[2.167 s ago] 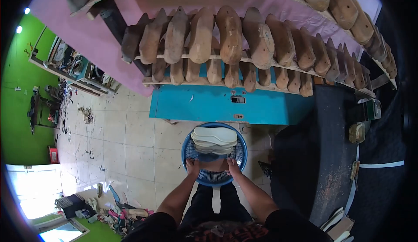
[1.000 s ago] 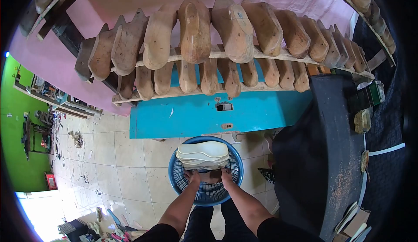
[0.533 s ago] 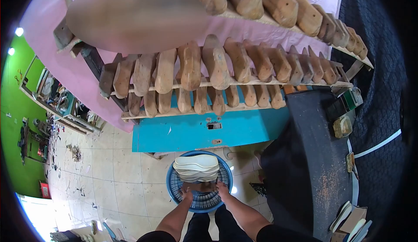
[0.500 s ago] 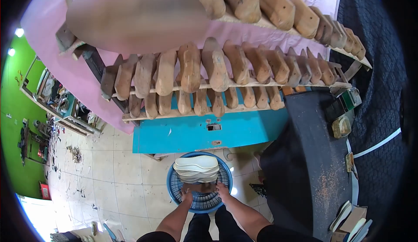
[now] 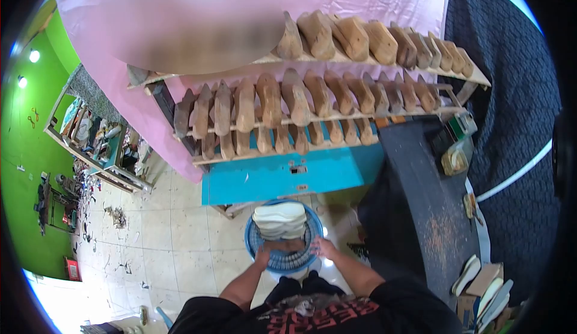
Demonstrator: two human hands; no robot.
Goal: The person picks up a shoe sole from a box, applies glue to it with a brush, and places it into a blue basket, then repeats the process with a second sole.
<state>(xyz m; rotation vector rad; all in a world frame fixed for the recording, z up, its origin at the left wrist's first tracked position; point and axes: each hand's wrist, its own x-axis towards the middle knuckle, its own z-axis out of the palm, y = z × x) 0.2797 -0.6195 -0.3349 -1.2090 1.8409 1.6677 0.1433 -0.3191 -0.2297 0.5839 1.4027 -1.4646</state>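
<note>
A round blue basket (image 5: 248, 238) stands on the floor before my feet. In its far half lies a stack of pale, sole-shaped pieces (image 5: 279, 212). Brown pieces resembling wooden shoe lasts (image 5: 287, 245) lie crosswise in the near half. My left hand (image 5: 262, 255) is over the near-left side of the basket, right at the left end of the brown pieces; its fingers blend into them and I cannot tell their grip. By the right rim, my right hand (image 5: 324, 248) has its fingers apart, with nothing in them.
Ahead is a rack with rows of wooden shoe lasts (image 5: 294, 97), above a turquoise board (image 5: 264, 181). A dark-covered bench (image 5: 415, 184) stands on the right. Near its front are a cardboard box and more soles (image 5: 496, 304). A cluttered table (image 5: 90, 142) is at far left.
My right hand has moved off the brown pieces toward the right rim and its fingers have spread. My left hand stays by their left end. The whole view has shifted.
</note>
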